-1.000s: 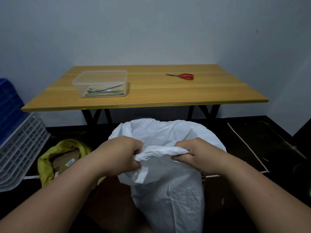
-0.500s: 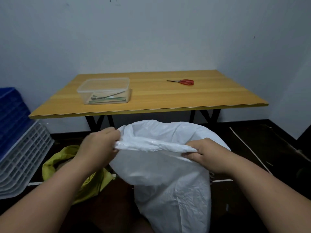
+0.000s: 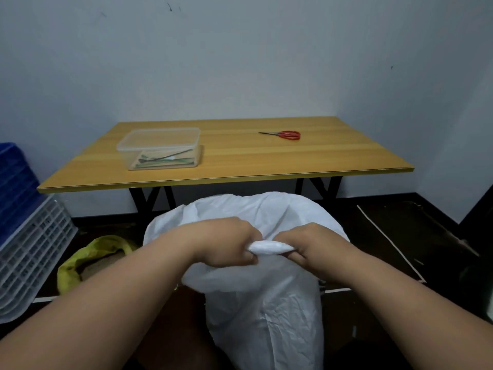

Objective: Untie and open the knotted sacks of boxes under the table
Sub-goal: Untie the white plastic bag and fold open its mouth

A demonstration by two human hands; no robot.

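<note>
Room: grey wall, tabletop [image 3: 240,166] behind
Sack: white sack [image 3: 266,303] on floor, before table
Grip: left hand [image 3: 226,243], right hand [image 3: 310,243] both clench bunched neck [image 3: 268,248]
Tip: likely pull bunch apart evenly; avoid tearing

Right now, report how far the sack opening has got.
Done: the yellow sack on the floor gapes open. In hand: left hand and right hand both grip the bunched mouth of the white sack. Left: spreading that mouth open.
</note>
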